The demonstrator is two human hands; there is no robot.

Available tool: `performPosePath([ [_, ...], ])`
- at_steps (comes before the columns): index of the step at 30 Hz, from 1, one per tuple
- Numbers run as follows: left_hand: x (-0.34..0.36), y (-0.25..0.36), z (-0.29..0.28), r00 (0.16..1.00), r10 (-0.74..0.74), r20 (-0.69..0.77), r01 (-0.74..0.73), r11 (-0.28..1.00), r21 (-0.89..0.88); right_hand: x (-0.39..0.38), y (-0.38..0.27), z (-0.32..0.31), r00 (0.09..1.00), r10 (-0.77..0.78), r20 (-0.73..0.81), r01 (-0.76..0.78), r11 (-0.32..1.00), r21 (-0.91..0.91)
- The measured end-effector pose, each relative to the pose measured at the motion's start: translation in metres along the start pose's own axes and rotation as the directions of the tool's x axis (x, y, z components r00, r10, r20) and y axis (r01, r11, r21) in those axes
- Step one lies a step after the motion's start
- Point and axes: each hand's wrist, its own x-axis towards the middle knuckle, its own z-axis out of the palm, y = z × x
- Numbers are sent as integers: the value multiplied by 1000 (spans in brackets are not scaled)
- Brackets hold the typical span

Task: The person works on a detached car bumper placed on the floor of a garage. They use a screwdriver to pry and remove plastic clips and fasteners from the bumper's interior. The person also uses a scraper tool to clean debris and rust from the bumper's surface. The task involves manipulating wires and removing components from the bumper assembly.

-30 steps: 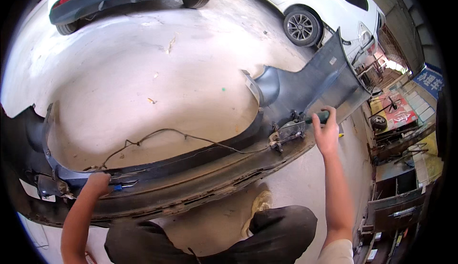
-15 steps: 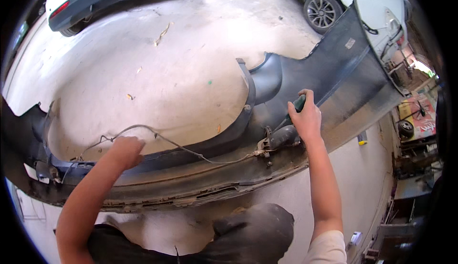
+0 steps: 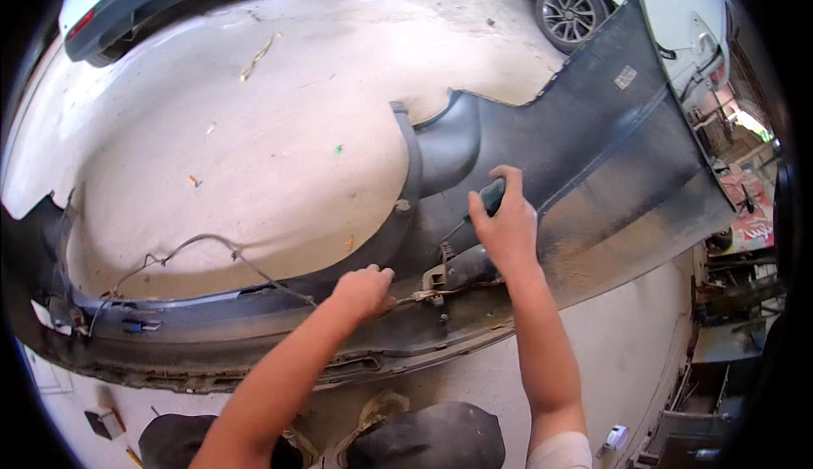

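A: Where's the work?
B: On the bumper (image 3: 584, 143), inner side up on the floor (image 3: 279, 122). Its dark lamp unit (image 3: 471, 267) and bracket (image 3: 435, 282) sit between the hands. The right hand (image 3: 511, 225) has its fingers wrapped round the green handle of a screwdriver (image 3: 492, 194), shaft slanting down toward the bracket.
A: And the left hand (image 3: 362, 292)?
B: Fingers curled, just beside the bracket, over the run of the cable (image 3: 235, 255). I can't tell whether they pinch it.
A: How would you do it well?
B: Brace the bracket, line up the shaft, press steadily, and leave the cable slack.
A: Room?
B: Plenty beyond the inner rim, I'd say. Nearer, the long edge runs close to the knees (image 3: 428, 437), so lift elbows over it.
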Motion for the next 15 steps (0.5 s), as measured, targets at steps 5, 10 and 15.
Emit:
performPosePath([
  [5,29,42,30,975,27,-219,-69,979,-190,-23,-28,-31,997,74,37,-71,995,-74],
  [10,46,72,85,961,-174,-215,74,911,-406,-37,-46,-79,990,134,45,-121,968,-219],
  [15,37,80,69,949,-212,-231,123,929,-349,-25,-82,-95,979,187,80,-158,946,-283],
])
